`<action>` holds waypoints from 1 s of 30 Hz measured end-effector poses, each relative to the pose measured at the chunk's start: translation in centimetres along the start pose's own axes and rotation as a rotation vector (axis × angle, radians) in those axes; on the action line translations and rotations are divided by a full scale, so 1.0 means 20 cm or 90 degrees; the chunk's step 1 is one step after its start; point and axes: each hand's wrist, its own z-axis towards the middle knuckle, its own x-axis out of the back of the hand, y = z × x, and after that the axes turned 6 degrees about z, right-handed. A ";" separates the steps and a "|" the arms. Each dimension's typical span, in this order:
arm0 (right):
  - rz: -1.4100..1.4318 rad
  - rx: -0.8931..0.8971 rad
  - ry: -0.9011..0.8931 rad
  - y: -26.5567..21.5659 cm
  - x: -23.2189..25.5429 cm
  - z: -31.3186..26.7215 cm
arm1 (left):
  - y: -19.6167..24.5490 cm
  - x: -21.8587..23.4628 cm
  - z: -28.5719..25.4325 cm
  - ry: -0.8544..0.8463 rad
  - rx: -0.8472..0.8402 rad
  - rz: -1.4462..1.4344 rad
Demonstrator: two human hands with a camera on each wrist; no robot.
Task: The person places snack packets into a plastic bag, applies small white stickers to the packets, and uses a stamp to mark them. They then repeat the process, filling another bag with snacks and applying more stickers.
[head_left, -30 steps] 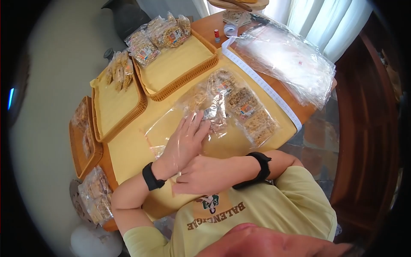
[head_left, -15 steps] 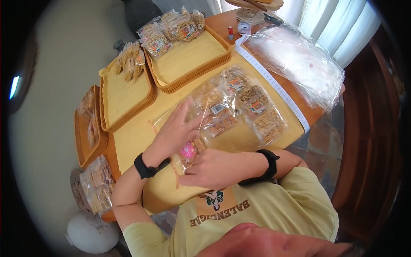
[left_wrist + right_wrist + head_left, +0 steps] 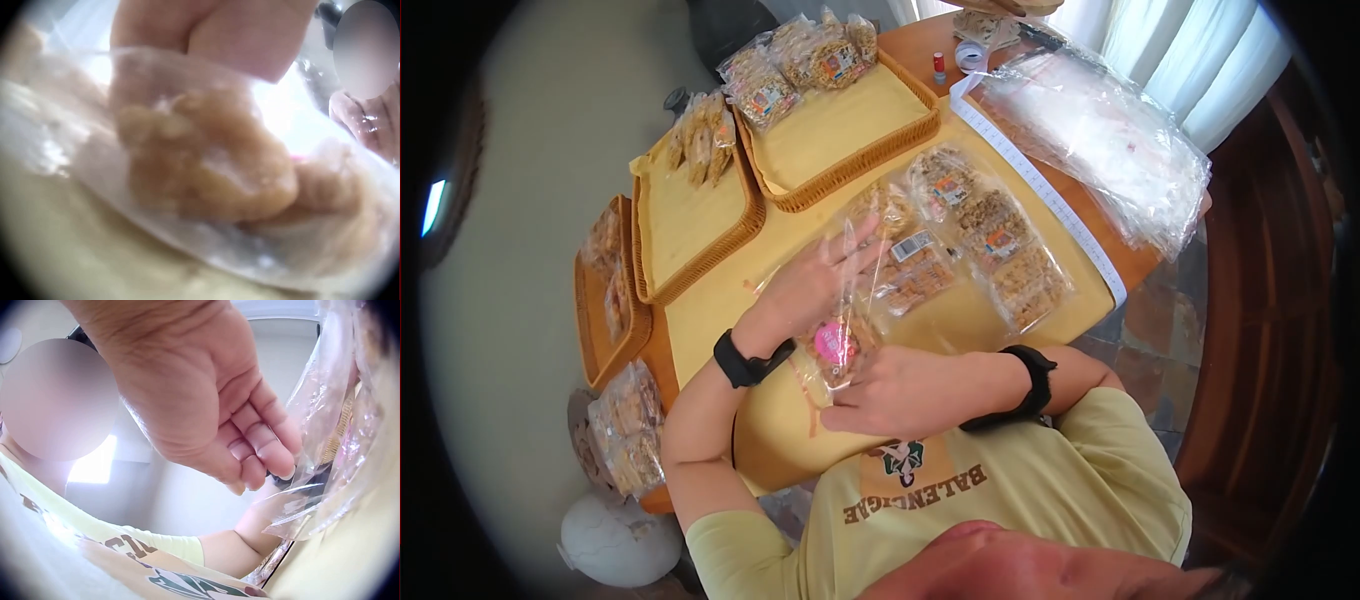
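A large clear plastic bag (image 3: 945,315) lies on the yellow cloth, with several bagged snack packs inside, among them one with a barcode label (image 3: 911,246) and dark crumbly ones (image 3: 990,222). My left hand (image 3: 795,290) reaches under the bag's film with fingers stretched forward. In the left wrist view, its fingers show through the film beside a tan snack piece (image 3: 206,169). A pack with a pink label (image 3: 836,343) sits between the hands. My right hand (image 3: 895,390), thumb and fingertips brought together, pinches the near edge of the bag beside an orange strip (image 3: 812,420).
Wicker trays (image 3: 860,150) lined with yellow cloth hold snack packs on the far and left sides. A white measuring tape (image 3: 1050,195) runs along the right. Beyond it lies a stack of clear bags (image 3: 1100,140). More packs (image 3: 628,430) are at the lower left.
The left hand shifts slightly and its fingers stay extended under the film. The pink-labelled pack has come into view between the hands. The right hand keeps nearly the same place.
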 end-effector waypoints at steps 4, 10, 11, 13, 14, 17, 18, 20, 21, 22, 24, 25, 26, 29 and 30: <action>-0.002 -0.012 -0.048 -0.01 0.01 0.01 | 0.06 0.01 0.01 0.006 0.022 0.076; -0.035 -0.020 -0.043 -0.03 0.08 0.01 | 0.01 0.07 -0.16 -0.017 0.006 -0.162; -0.030 -0.015 -0.043 -0.03 0.08 0.01 | 0.00 0.10 -0.22 -0.017 -0.035 -0.237; -0.061 -0.012 -0.022 -0.03 0.08 0.02 | 0.03 0.14 -0.32 -0.070 0.026 -0.278; -0.059 -0.008 -0.022 -0.04 0.08 0.02 | 0.06 0.15 -0.36 -0.112 0.041 -0.239; -0.051 -0.015 -0.036 -0.05 0.07 0.04 | 0.10 0.14 -0.41 -0.154 0.045 -0.135; -0.063 -0.012 -0.020 -0.05 0.06 0.04 | 0.11 0.14 -0.40 -0.137 0.045 -0.105; -0.077 -0.015 -0.002 -0.04 0.02 0.02 | 0.12 0.13 -0.38 -0.122 0.038 -0.075; -0.106 -0.016 -0.011 -0.04 0.00 0.02 | 0.13 0.12 -0.36 -0.106 0.011 -0.084; -0.135 -0.019 -0.020 -0.04 -0.01 0.02 | 0.14 0.12 -0.33 -0.091 -0.018 -0.093; -0.153 -0.024 -0.015 -0.05 -0.03 0.02 | 0.16 0.14 -0.29 -0.065 -0.043 -0.081; -0.166 -0.021 -0.012 -0.06 -0.03 0.01 | 0.17 0.14 -0.27 -0.038 -0.060 -0.069; -0.166 -0.023 -0.011 -0.06 -0.04 0.01 | 0.16 0.13 -0.26 -0.039 -0.062 -0.070; -0.192 -0.028 -0.013 -0.07 -0.04 0.01 | 0.15 0.09 -0.26 0.061 -0.118 0.010; -0.200 -0.034 -0.007 -0.08 -0.04 0.01 | 0.17 0.09 -0.28 0.083 -0.086 0.023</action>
